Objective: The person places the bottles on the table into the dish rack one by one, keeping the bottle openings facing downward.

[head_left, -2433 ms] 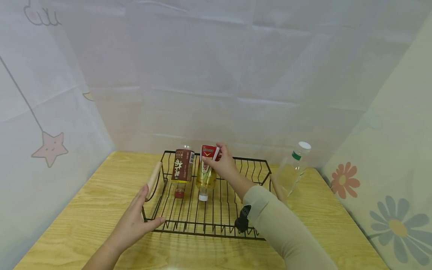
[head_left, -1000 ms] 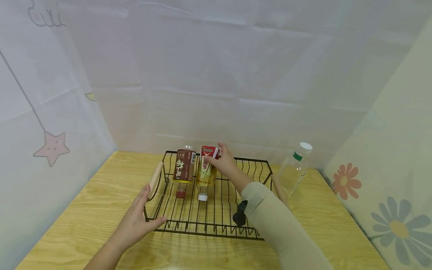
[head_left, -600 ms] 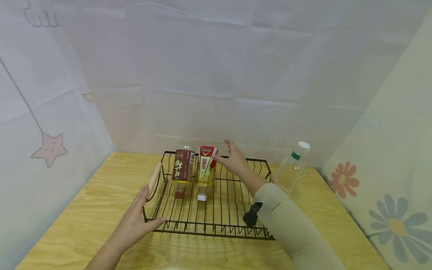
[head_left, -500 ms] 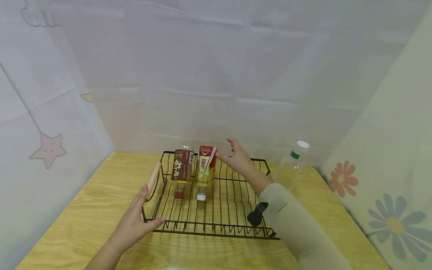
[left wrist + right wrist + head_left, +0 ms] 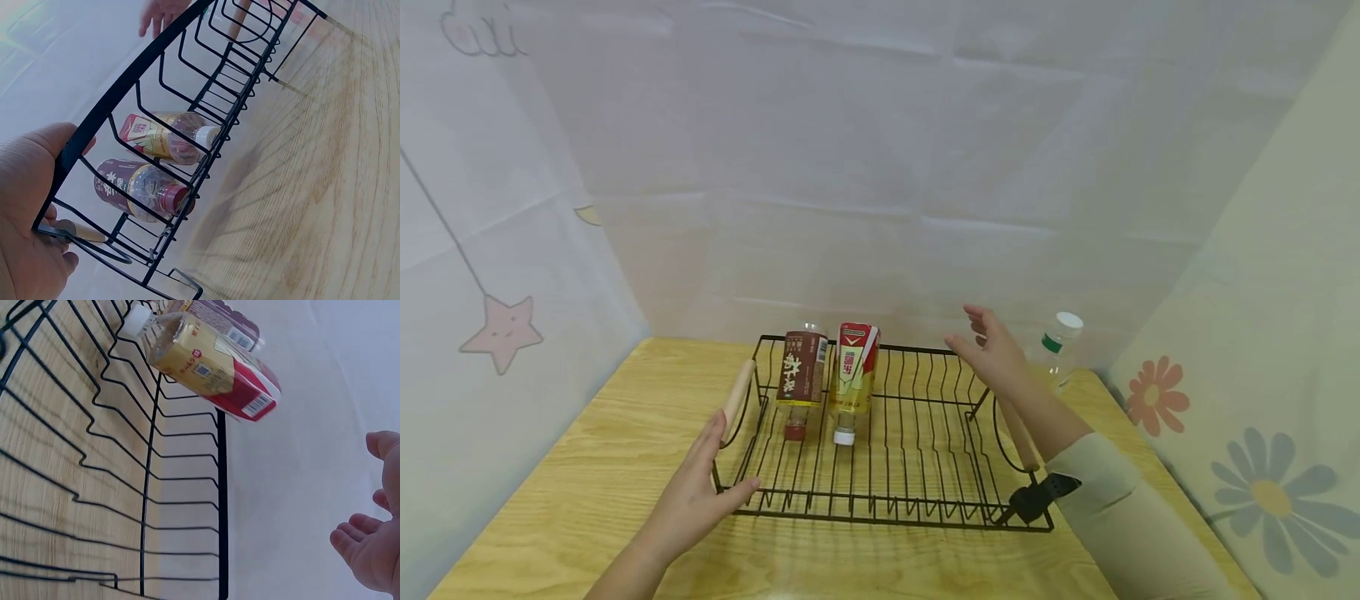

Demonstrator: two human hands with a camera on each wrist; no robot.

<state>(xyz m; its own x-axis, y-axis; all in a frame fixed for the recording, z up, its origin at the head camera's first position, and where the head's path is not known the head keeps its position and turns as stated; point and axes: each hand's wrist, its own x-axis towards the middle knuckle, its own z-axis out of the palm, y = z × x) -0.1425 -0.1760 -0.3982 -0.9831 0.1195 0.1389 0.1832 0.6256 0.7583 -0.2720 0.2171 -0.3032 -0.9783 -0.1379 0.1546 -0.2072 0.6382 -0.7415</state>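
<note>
Two drink bottles lie in a black wire dish rack, bases toward the back and caps toward the front. One plastic bottle has a maroon label and red cap; beside it is a pale-yellow plastic bottle with a red-and-yellow label and white cap. My left hand rests at the rack's left end, fingers along the wooden handle and thumb over the front corner. My right hand, fingers loosely spread and holding nothing, hovers above the rack's right end. The left wrist view shows the left palm against the rack.
A clear bottle with a white cap and green band stands right of the rack, partly hidden by the right hand and forearm. A second wooden handle is on the rack's right end. Printed cloth surrounds the wooden table.
The right hand has let go of the pale-yellow bottle and moved right, toward the clear bottle. That bottle stays lying in the rack. The left hand keeps its place.
</note>
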